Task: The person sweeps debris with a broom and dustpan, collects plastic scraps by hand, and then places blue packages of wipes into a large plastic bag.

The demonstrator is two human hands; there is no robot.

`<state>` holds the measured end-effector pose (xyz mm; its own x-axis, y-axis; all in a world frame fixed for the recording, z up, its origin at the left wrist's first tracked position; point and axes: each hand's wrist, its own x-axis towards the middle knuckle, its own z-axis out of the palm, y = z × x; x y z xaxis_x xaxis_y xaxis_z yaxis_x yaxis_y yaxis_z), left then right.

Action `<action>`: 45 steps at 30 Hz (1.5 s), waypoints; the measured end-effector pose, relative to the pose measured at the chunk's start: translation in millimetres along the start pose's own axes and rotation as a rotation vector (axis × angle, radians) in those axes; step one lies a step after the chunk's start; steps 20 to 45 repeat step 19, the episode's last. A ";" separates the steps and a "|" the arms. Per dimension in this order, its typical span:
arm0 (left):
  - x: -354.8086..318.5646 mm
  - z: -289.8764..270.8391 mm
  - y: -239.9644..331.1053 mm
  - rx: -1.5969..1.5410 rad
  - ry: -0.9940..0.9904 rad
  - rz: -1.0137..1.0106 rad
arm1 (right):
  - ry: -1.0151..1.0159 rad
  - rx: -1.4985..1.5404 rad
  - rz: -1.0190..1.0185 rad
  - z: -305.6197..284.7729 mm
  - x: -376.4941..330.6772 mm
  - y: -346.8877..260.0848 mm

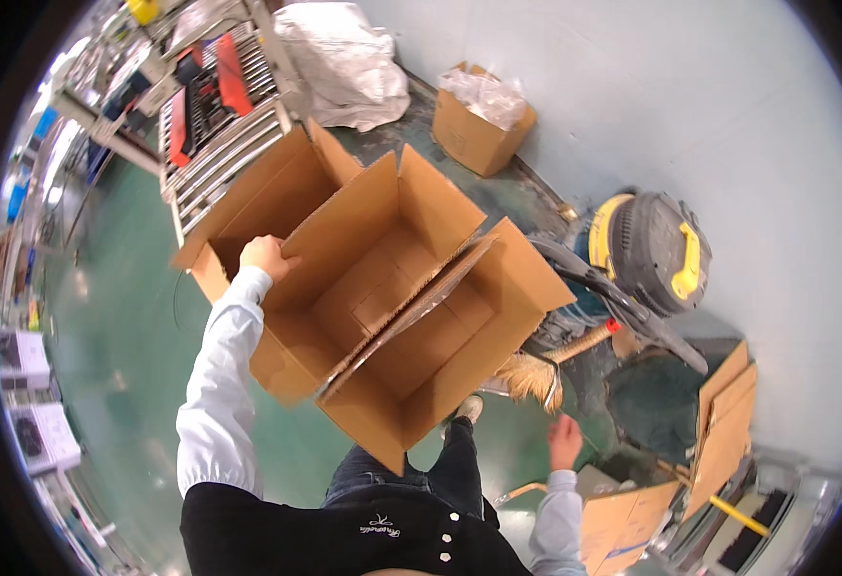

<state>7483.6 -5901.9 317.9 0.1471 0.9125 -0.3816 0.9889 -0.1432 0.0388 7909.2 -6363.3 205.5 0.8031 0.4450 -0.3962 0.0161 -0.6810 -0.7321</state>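
Observation:
My left hand (265, 259) is closed over the upper edge of an open, empty cardboard box (354, 302), fingers hooked inside its wall. Pressed along that box's right side is another open cardboard compartment or box (440, 336); cardboard edges with a shiny strip stand between them. A further open cardboard box (258, 197) adjoins on the far left; whether they are separate boxes I cannot tell. All are raised in front of my legs. My right hand (565, 444) hangs apart from them, lower right, fingers curled in with nothing visible in them. A straw broom (533, 377) lies just beyond it.
A roller conveyor (238, 144) with red parts stands far left. Along the wall are a white sack (344, 62), a carton of clear plastic (486, 120) and a yellow-black vacuum cleaner (646, 252) with its hose. Flattened cardboard (723, 432) and an open carton (627, 523) sit at right.

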 end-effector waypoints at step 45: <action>-284.4 -15.6 55.1 -0.201 0.326 0.890 | 0.007 0.291 -0.257 43.3 -274.0 -121.1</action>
